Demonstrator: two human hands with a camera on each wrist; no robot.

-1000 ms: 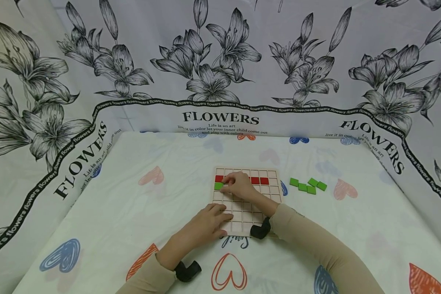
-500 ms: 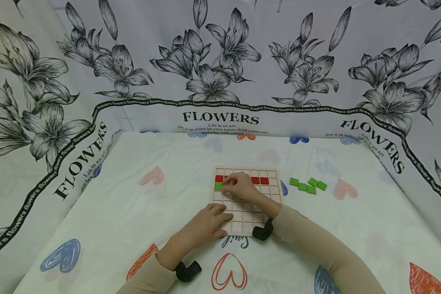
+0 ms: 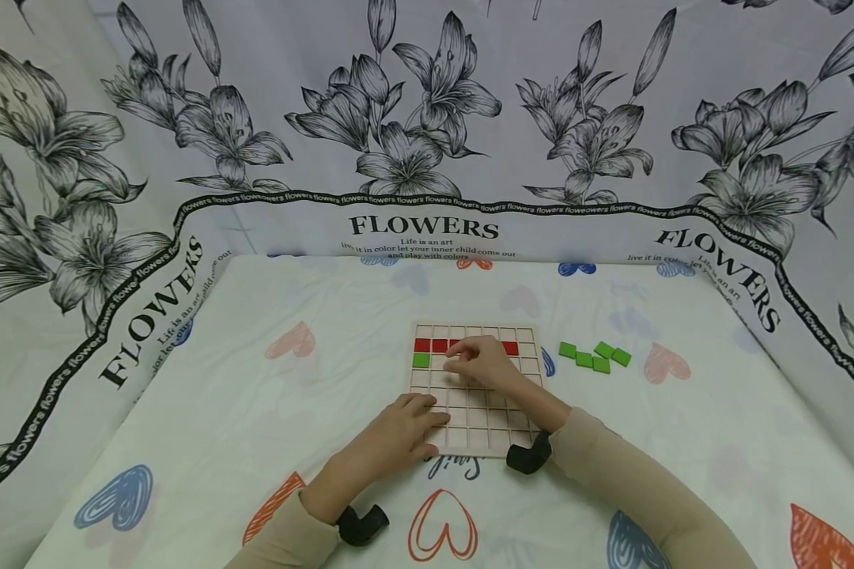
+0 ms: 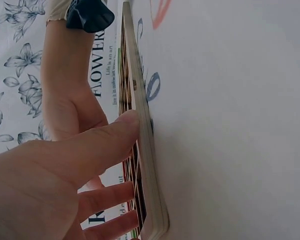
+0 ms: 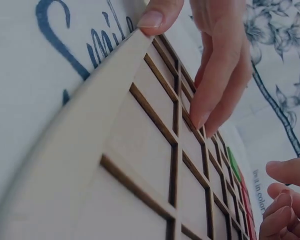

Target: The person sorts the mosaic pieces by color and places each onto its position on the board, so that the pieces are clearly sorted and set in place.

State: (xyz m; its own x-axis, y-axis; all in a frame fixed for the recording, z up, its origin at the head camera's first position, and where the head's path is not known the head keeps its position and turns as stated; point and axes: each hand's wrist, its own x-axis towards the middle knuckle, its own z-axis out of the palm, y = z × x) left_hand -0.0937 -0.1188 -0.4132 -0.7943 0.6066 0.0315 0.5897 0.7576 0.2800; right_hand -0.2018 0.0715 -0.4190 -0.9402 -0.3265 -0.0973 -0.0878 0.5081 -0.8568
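Observation:
A wooden grid board [image 3: 462,417] lies on the cloth in front of me. Along its second row run red tiles [image 3: 422,345], partly covered by my right hand. One green tile [image 3: 421,360] sits in the leftmost cell below them. My right hand [image 3: 485,363] is over the upper middle of the board, thumb and index finger a little apart, with no tile visible between them. At the lower left corner, my left hand [image 3: 391,431] rests on the board; the left wrist view shows its thumb [image 4: 110,140] against the edge and its fingers reaching over the grid.
Several loose green tiles [image 3: 584,359] lie on the cloth right of the board. A black wrist mount [image 3: 530,454] on the right arm overlaps the board's lower right corner; another black mount [image 3: 363,525] is by the left wrist. A flower-printed curtain [image 3: 427,142] stands behind.
My right hand has moved right, away from the green tile, uncovering more of the red row at the left, and its thumb and finger have parted. The left hand stays in place.

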